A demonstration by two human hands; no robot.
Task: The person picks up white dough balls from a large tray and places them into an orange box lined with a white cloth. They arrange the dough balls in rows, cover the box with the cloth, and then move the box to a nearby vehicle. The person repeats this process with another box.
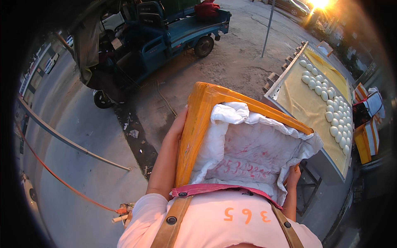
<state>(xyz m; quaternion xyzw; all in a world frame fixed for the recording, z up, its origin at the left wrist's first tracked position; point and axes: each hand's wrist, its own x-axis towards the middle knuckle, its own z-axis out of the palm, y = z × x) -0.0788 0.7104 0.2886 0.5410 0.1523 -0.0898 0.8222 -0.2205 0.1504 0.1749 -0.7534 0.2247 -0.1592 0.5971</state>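
An orange tape-wrapped box (194, 136), lined with white quilted cloth (245, 148) that bears red writing, is held up against my chest. The part of the cloth in view lies bare inside the box. My left hand (183, 119) presses on the box's left outer side, its fingers mostly hidden behind the wall. On the right side, my right hand (293, 177) grips the box near its rim, partly covered by the overhanging cloth. To the right, many round white dough pieces (330, 107) lie in rows on a cloth-covered table (297, 102).
A blue cargo tricycle (155, 52) stands at the upper left. A thin metal pole (268, 29) rises beyond the box. More orange and white boxes (366, 139) are at the far right. A metal rail (74, 145) and a red hose (59, 179) cross the left side.
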